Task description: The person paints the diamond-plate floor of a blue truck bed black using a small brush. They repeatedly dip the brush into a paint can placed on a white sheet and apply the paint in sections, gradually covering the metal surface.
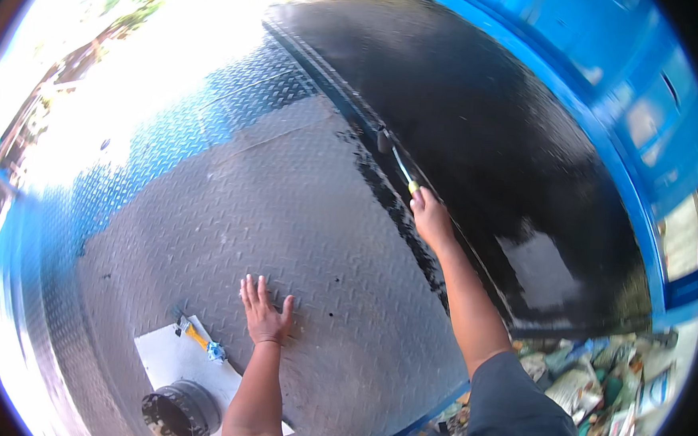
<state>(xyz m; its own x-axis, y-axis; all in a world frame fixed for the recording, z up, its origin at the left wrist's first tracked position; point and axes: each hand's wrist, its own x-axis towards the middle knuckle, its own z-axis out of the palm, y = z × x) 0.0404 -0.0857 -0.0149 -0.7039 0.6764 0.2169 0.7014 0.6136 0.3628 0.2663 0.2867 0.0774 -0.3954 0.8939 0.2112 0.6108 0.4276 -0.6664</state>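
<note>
My right hand (431, 217) grips the yellowish handle of a small paint roller (401, 162), its arm stretched forward. The dark roller head touches the seam where the grey tread-plate surface (246, 204) meets a glossy black panel (481, 146). Wet-looking black streaks run along that edge of the grey surface. My left hand (265, 313) lies flat on the grey plate with fingers spread, holding nothing. Near it, a paintbrush (198, 339) with a yellow handle and blue-white wrapping rests on a white board (153, 351). A dark paint-smeared bucket (208, 408) stands on the same board.
Bare blue tread plate (169, 147) borders the grey area at the far left. A blue metal wall (565, 79) rises beyond the black panel. Mixed rubbish (586, 384) lies below the panel's near end at the right. Strong glare washes out the upper left.
</note>
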